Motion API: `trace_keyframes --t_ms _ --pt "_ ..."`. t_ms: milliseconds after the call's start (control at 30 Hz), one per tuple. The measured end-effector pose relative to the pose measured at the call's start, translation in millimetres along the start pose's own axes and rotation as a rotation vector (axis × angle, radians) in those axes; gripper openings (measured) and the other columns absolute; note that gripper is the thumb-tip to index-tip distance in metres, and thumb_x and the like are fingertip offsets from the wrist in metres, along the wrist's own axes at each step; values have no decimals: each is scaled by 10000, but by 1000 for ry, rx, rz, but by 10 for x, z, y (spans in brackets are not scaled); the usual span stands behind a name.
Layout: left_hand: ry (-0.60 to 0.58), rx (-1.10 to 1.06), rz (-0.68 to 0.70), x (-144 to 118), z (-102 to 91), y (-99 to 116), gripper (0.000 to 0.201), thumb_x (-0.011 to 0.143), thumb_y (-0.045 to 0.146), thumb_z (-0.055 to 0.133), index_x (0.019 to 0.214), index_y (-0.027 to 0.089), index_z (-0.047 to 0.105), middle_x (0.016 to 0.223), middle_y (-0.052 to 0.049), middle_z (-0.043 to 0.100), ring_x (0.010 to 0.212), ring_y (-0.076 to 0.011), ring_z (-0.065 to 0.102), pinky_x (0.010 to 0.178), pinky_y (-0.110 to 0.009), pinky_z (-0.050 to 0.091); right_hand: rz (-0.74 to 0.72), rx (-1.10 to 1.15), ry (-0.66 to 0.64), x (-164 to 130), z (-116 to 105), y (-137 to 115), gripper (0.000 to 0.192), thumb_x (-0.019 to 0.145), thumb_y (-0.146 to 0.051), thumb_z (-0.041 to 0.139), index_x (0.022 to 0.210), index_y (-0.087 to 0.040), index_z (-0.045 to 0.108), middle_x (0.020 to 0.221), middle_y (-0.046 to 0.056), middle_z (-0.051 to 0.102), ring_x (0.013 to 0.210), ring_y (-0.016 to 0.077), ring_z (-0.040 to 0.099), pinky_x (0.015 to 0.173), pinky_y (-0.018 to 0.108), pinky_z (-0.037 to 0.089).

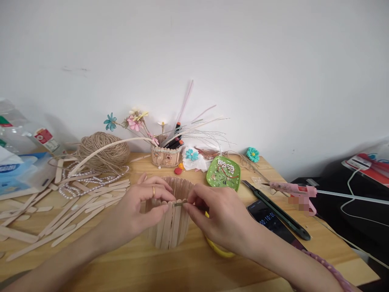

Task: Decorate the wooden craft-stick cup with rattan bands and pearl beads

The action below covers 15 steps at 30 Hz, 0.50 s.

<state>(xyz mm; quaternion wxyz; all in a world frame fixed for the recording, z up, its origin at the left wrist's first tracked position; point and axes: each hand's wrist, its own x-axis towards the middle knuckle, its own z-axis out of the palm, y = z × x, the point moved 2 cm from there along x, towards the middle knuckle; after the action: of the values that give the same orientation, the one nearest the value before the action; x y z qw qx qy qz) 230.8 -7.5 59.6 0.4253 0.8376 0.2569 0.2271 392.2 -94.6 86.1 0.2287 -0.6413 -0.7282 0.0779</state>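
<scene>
Looking down, head view: one stick cup standing upright mid-table, both hands at its near rim, about 6 o'clock.
Left hand: fingers pinching the rim, gold ring on one; can't tell if they've got the thin strip too.
Right hand: thumb and index pinching the right end of that strip, which lies along the rim.
9 o'clock from the cup: loose craft sticks, kinda messy.
10–11: twine ball, pearl strands just below it.
12: small holder stuffed with flowers and pens.
2: green dish of little beads.
3: cutter, phone, then a pink glue gun.
4: yellow ring, partly behind the right hand.
</scene>
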Motion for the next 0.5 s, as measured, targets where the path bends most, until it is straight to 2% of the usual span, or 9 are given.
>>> trace_keyframes --t_ms 267,500 --pt "25 -47 -29 -4 27 -12 224 831 323 481 792 235 683 982 -39 593 1041 -236 483 927 -392 310 -18 34 -14 -3 -7 -5 77 814 -205 535 755 -164 563 615 -12 642 499 102 546 477 200 302" --pt "-35 -55 34 22 29 -22 221 847 292 485 805 230 692 916 -24 612 949 -183 536 852 -311 365 -51 22 2 -17 27 44 50 801 -180 552 756 -162 563 577 -28 613 470 87 510 470 197 288"
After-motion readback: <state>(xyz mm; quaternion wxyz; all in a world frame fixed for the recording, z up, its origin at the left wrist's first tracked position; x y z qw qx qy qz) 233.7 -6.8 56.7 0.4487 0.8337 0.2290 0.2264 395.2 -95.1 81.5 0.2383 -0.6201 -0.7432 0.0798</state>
